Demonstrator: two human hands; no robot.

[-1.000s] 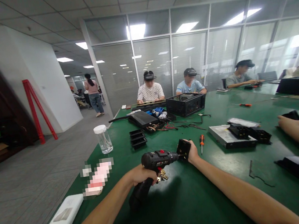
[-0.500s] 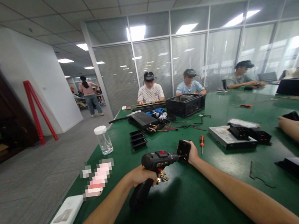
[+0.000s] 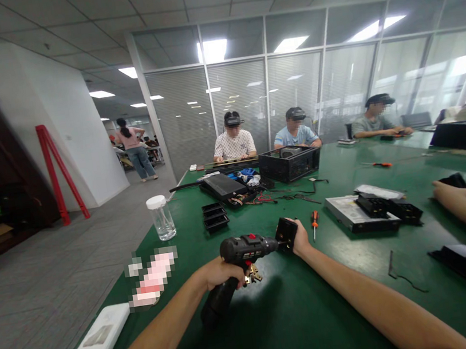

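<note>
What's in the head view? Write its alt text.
Left hand points a drill at a black part held in the right hand, over a green table with a screwdriver, metal pieces and a lidded jar.

Slender bare forearms [image 3: 167, 324], left hand [image 3: 222, 272] and right hand [image 3: 301, 238] seemingly bare too

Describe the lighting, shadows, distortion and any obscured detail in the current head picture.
Head view: the ceiling light looks blown out; head view: a soft dark shadow lies on the green table below the drill; head view: bars of the glass partition lean at right; head view: pixel blocks hide the pink-and-white item.
</note>
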